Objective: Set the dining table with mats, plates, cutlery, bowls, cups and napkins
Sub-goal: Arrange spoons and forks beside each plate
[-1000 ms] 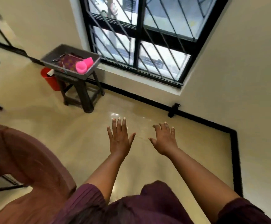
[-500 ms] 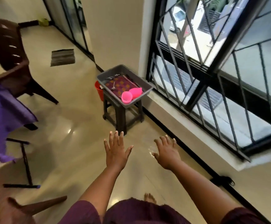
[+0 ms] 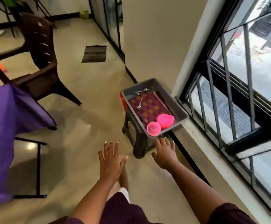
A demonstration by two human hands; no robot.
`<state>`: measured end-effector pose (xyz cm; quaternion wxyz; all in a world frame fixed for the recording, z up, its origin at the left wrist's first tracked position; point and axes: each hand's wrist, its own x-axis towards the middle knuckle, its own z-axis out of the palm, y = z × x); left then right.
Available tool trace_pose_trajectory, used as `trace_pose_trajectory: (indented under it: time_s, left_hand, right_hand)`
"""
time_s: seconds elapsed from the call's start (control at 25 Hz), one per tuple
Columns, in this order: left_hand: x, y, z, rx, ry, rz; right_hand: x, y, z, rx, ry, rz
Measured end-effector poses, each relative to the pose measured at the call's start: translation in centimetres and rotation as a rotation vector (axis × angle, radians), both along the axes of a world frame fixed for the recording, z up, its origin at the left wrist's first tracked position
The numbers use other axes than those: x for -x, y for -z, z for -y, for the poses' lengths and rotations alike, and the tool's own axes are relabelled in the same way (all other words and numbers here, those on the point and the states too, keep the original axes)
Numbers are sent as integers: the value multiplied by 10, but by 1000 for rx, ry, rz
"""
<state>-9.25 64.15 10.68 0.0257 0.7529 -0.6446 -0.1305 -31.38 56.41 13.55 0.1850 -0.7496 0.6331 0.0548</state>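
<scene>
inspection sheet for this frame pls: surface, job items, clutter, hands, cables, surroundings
Surface: purple-clothed table at the left edge; only a corner shows, with something pale on it, too cropped to identify.
Job's things: grey tray on a dark stool holds a patterned mat, a spoon, more cutlery at its far end, and a pink cup touching a pink bowl.
Clutter: red bucket behind the stool; small orange item on the floor.
Hands: left hand and right hand both open, empty, stretched toward the tray.
Cables: nothing seen.
Surroundings: brown chair, floor mat, barred window.
</scene>
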Motion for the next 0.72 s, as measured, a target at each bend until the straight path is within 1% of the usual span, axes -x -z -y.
trace_pose_trajectory:
  time_s: [0.16, 0.32, 0.48, 0.6, 0.72]
  left_hand:
    - [-58, -15, 138, 6, 141, 101]
    - [-89, -34, 251, 11, 244, 180]
    - [-97, -33, 333, -24, 317, 203]
    - [-96, -22, 396, -82, 410, 178]
    - [-93, -10, 449, -137, 504, 121]
  right_hand:
    - [-56, -6, 118, 60, -1, 59]
    - [-93, -9, 207, 63, 103, 122]
    - [-110, 1, 269, -41, 226, 195]
    - [-116, 12, 324, -117, 327, 246]
    - [-117, 29, 378, -250, 404, 337]
